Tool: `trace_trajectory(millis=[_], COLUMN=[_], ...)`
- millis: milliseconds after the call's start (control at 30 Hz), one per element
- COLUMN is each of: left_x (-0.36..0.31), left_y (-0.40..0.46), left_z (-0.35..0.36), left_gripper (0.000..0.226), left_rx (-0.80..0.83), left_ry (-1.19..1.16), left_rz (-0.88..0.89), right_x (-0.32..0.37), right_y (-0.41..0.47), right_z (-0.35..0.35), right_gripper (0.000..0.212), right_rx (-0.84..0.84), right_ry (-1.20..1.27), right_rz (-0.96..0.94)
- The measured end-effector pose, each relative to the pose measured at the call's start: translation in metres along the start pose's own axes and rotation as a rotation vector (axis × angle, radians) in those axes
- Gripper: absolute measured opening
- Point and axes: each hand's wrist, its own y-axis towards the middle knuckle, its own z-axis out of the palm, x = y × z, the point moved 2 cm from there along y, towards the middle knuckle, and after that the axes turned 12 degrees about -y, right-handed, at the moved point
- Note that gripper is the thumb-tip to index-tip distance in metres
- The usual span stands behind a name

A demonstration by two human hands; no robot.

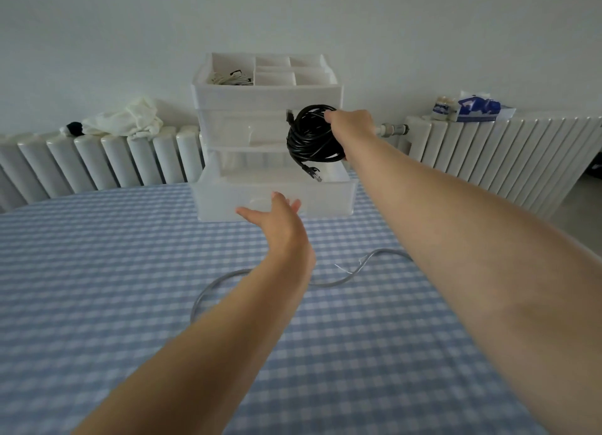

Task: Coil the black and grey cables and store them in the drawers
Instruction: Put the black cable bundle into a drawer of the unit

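A white translucent drawer unit (267,94) stands at the table's far edge. Its bottom drawer (228,203) is pulled out and open. My right hand (351,123) is shut on a coiled black cable (309,134) and holds it in the air above that drawer's right side, one plug dangling down. My left hand (277,221) is open with fingers spread, just in front of the drawer's front panel. A grey cable (329,283) lies loose and uncoiled on the checked tablecloth, partly hidden under my left forearm.
White radiators (488,148) run along the wall behind the table. A white cloth (127,117) lies on the left radiator and blue-and-white packets (475,107) on the right one. The unit's top tray (228,76) holds small white items.
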Motion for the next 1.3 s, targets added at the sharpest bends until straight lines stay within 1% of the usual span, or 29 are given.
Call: trace_trajectory(millis=[67,100,167,200,267,300,367,400,433,500,600,667,700,733,800,833,900,967,1067,1100,1200,1233,1300], left_x=[0.002,0.003,0.004,0.001,-0.006,-0.01,-0.016,-0.017,-0.019,-0.024,-0.034,-0.038,-0.039,-0.04,-0.046,-0.05,-0.058,-0.064,-0.072,-0.074,-0.079,-0.081,-0.087], left_y=[-0.001,-0.002,-0.001,-0.002,-0.002,-0.001,0.004,0.008,0.012,0.023,0.035,0.039,0.039,0.039,0.038,0.039,0.04,0.039,0.039,0.039,0.044,0.046,0.05], left_z=[-0.008,-0.013,-0.023,-0.027,-0.032,-0.033,-0.033,-0.032,-0.031,-0.03,-0.03,-0.031,-0.031,-0.03,-0.028,-0.026,-0.024,-0.024,-0.025,-0.027,-0.033,-0.034,-0.035], left_gripper=[0.074,0.073,0.066,0.059,0.05,0.048,0.049,0.051,0.053,0.056,0.062,0.063,0.062,0.06,0.055,0.052,0.043,0.038,0.032,0.029,0.022,0.021,0.019], left_rx=[0.026,0.014,-0.028,-0.025,0.04,0.09,0.195,0.232,0.26,0.314,0.355,0.369,0.38,0.391,0.402,0.405,0.427,0.454,0.442,0.44,0.429,0.41,0.357], left_ry=[0.035,0.065,0.141,0.178,0.285,0.376,0.638,0.775,0.896,1.097,1.33,1.428,1.465,1.492,1.506,1.498,1.486,1.478,1.389,1.344,1.283,1.279,1.252], left_rz=[-0.013,0.005,0.132,0.223,0.457,0.612,0.912,1.012,1.075,1.156,1.201,1.237,1.265,1.286,1.319,1.34,1.347,1.289,1.189,1.18,1.247,1.243,1.159], right_x=[-0.002,-0.003,-0.007,-0.008,-0.007,-0.004,0.002,0.004,0.004,-0.001,-0.003,-0.004,-0.003,-0.003,-0.006,-0.009,-0.016,-0.016,-0.012,-0.013,-0.014,-0.012,-0.009], right_y=[-0.001,-0.004,-0.008,-0.011,-0.014,-0.016,-0.022,-0.023,-0.025,-0.027,-0.026,-0.028,-0.026,-0.024,-0.025,-0.025,-0.027,-0.029,-0.027,-0.025,-0.021,-0.02,-0.017], right_z=[-0.001,-0.002,0.002,0.005,0.01,0.012,0.017,0.022,0.028,0.04,0.055,0.058,0.057,0.057,0.056,0.055,0.05,0.045,0.038,0.038,0.038,0.038,0.038], right_gripper=[0.02,0.023,0.03,0.03,0.028,0.026,0.02,0.017,0.015,0.022,0.045,0.052,0.051,0.043,0.026,0.026,0.039,0.05,0.057,0.058,0.065,0.066,0.068], right_rx=[0.022,0.068,0.232,0.314,0.411,0.438,0.472,0.474,0.463,0.423,0.337,0.275,0.24,0.223,0.253,0.27,0.325,0.394,0.469,0.473,0.455,0.446,0.439], right_ry=[0.008,0.027,0.019,-0.022,-0.128,-0.169,-0.259,-0.303,-0.329,-0.337,-0.361,-0.527,-0.649,-0.72,-0.797,-0.853,-0.955,-1.008,-1.033,-1.033,-1.025,-1.022,-0.97], right_rz=[0.021,0.047,0.11,0.127,0.127,0.126,0.115,0.111,0.11,0.089,-0.015,-0.075,-0.152,-0.26,-0.499,-0.588,-0.685,-0.731,-0.741,-0.742,-0.729,-0.725,-0.712])
